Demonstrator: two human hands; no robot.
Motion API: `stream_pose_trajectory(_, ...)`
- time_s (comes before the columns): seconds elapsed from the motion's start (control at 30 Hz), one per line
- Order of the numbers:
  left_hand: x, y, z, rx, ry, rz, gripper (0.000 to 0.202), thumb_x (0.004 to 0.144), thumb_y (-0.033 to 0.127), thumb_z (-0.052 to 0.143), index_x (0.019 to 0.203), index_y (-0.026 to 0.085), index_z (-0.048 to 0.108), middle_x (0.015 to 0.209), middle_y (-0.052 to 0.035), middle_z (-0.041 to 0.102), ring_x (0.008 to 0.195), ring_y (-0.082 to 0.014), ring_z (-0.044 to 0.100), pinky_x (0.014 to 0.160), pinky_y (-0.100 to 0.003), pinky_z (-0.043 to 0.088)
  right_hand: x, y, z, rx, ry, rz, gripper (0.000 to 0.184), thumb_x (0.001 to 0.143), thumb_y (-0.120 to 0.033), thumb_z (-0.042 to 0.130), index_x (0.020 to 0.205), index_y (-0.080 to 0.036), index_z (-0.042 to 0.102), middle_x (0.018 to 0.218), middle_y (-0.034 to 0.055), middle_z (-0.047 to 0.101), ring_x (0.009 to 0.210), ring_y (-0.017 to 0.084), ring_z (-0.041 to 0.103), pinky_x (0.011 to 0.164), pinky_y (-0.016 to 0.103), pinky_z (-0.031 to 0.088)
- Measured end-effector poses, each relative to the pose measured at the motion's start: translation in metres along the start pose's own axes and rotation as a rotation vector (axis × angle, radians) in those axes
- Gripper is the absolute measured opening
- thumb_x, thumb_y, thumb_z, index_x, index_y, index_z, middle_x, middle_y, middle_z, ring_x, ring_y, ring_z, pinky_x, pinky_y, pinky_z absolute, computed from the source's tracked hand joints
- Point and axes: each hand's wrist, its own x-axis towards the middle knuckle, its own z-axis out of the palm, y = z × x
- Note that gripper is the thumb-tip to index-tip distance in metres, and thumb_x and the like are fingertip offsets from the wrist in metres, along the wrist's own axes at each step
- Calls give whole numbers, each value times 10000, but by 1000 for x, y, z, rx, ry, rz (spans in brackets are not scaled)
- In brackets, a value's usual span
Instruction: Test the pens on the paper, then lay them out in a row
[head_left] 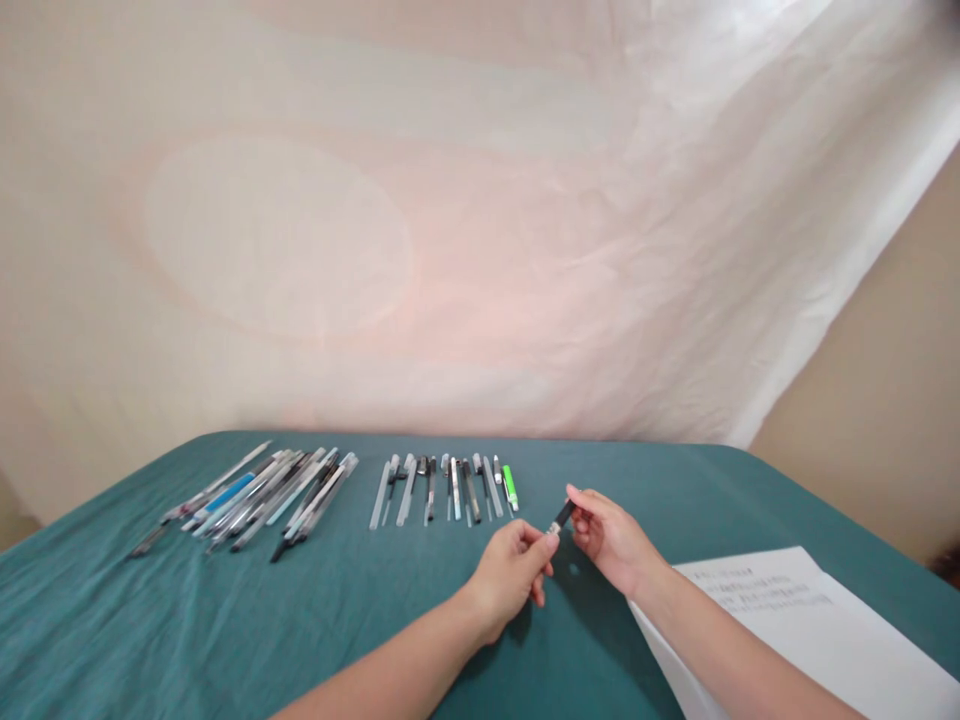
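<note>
A short pen with a dark barrel (pixel 564 515) is held above the table between my two hands, slanting up to the right. My left hand (pixel 511 575) pinches its lower, lighter end between thumb and fingers. At the upper end, the fingers of my right hand (pixel 613 545) are closed round it, hiding part of the barrel. Just beyond my left hand lies a bright green highlighter-like piece (pixel 510 487). To its left runs a row of pen parts (pixel 456 490), clear barrels, caps and refills laid side by side.
A heap of many pens (pixel 262 495), with a blue one (pixel 229 495) among them, lies at the left of the green-covered table (pixel 300 640). White paper sheets with writing (pixel 825 640) lie under my right forearm. A pale cloth (pixel 480 250) hangs behind the table.
</note>
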Motion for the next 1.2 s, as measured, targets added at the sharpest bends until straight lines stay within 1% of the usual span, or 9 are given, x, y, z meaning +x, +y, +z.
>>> stream_pose_trajectory(0.17,5,4,-8,-35,5,18,321,725,462,533,722,165,413,484,78,450,327,-25,299,370,-200,404,18,3,8,-15,4,-57,294,610,-288,724,507,-155,483,444,-60,461,382,32,344,376,163,263)
stream_pose_trajectory(0.37,9,-3,-10,-27,30,-19,347,704,492,539,710,170,410,472,80,443,313,-26,290,365,-208,405,26,19,1,80,8,-63,266,599,-253,735,496,-145,515,473,-54,498,394,23,358,378,146,289)
stream_pose_trajectory(0.5,8,-1,-11,-28,7,-28,363,710,512,518,721,156,446,472,76,435,305,-25,281,355,-204,385,26,21,-3,141,-33,-68,168,606,-230,732,566,-142,595,565,-35,568,415,17,384,392,137,321)
stream_pose_trajectory(0.57,8,0,-12,-43,-17,-35,373,726,512,495,748,141,473,475,70,441,305,-24,281,360,-202,382,25,20,-4,160,-74,-70,121,619,-232,721,637,-148,636,599,-25,588,432,27,406,406,145,343)
stream_pose_trajectory(0.67,8,2,-14,-73,-71,-68,386,747,509,465,785,126,497,488,55,470,310,-27,309,392,-215,408,21,19,-3,159,-143,-71,164,635,-239,703,773,-158,664,684,1,627,465,47,442,443,169,381)
stream_pose_trajectory(0.77,8,3,-14,-98,-106,-94,387,750,508,462,794,125,504,509,41,497,333,-35,361,437,-234,440,19,19,-2,170,-150,-72,214,666,-293,678,830,-157,659,741,16,639,476,52,453,466,182,402)
stream_pose_trajectory(0.87,8,3,-14,-104,-110,-97,379,748,503,469,792,129,502,518,36,506,350,-40,390,459,-240,452,20,22,0,207,-90,-77,226,700,-373,640,762,-156,643,686,7,619,473,57,452,458,184,401)
stream_pose_trajectory(1.0,7,2,-14,-98,-121,-98,371,753,496,470,795,128,500,522,32,513,352,-42,400,462,-242,456,23,26,1,210,-23,-127,192,673,-333,679,641,-161,598,571,-22,567,449,59,427,420,178,369)
stream_pose_trajectory(1.2,8,1,-15,-95,-143,-112,384,755,503,459,779,122,505,528,20,526,365,-57,437,474,-252,460,22,25,-2,166,-58,-118,188,657,-301,698,610,-145,603,555,-31,552,453,47,416,447,175,376)
